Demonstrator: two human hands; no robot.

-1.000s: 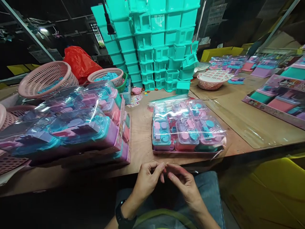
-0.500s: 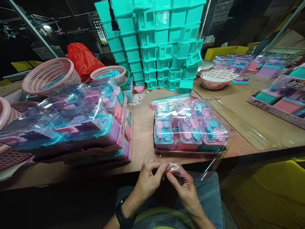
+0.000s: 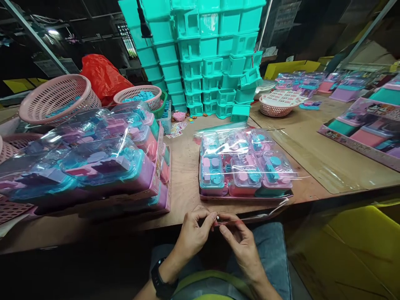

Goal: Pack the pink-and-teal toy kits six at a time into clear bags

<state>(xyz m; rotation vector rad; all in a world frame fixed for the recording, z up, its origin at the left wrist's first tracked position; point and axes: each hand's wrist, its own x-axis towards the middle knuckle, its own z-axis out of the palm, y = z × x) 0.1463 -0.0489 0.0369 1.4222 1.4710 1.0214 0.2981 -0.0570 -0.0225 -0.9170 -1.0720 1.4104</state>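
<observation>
View from a head-worn camera, looking down at a person seated at a wooden worktable (image 3: 184, 183). Both hands meet just below the table's front edge, over the lap. The left hand (image 3: 193, 233), with a dark watch (image 3: 161, 283) on its wrist, has thumb and forefinger pinched together on the end of a clear plastic film (image 3: 253, 216). The right hand (image 3: 239, 239) pinches the same film just beside it, its other fingers loosely curled. The film stretches from the fingertips up and right toward the front corner of a wrapped toy tray (image 3: 245, 166). Whether it is the loose end of that tray's wrap or a separate piece is hard to tell, since the film is nearly invisible.

The film looks thin, very light, limp and slippery, likely to crease or tear. A fingertip pinch at its edge, as here, seems the surest hold.

The toy tray sits near the table's front edge and holds small pink, purple and teal sets under clear domes. To its left, with a strip of bare wood between, lies a stack of wrapped trays (image 3: 93, 166). To its right a clear sheet (image 3: 312, 154) lies flat on open tabletop. Farther back stand pink baskets (image 3: 58, 98), a red bag (image 3: 103, 77) and a tall wall of teal plastic boxes (image 3: 206, 54). A yellow crate (image 3: 359, 246) sits low at the right, beside the person's knee.
</observation>
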